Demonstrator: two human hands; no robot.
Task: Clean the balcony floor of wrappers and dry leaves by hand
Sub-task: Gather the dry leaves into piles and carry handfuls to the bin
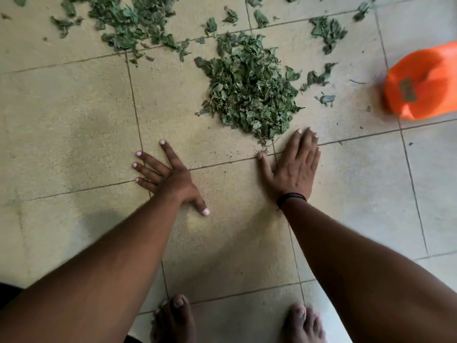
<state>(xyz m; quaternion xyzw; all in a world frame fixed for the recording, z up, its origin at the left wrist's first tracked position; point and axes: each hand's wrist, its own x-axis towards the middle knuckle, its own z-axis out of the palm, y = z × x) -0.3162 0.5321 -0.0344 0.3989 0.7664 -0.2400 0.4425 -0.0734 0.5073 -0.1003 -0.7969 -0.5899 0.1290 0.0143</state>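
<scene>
Looking straight down from head height at a floor of pale beige square tiles with dark grout lines. Nearest the viewer, at the bottom edge, are the toes of two bare feet, set apart on the tiles.

Two bare forearms reach forward from the lower corners. The left hand lies palm down on the floor with its fingers spread wide and straight, holding nothing. The right hand, with a thin black band at the wrist, is also flat and palm down, fingers straight and close together, holding nothing. The two hands are well apart, with bare tile between them.

Just beyond the right hand's fingertips begins a gathered heap of dry, crumpled green leaves, with a few crumbs trailing toward the thumb. The fingertips look to be touching or almost touching its near edge.

Farther off, along the top, more loose green leaf scraps lie scattered thinly across several tiles, with a smaller cluster at the upper right. At the right edge sits a blurred bright orange plastic bag or container, its opening seemingly facing the heap.

The step appears to be sweeping leaves by hand into one pile. Next, the hands would likely need to close in from both sides, scoop the heap, and carry it to the orange container, then gather the far scraps. No wrappers are clearly visible.
</scene>
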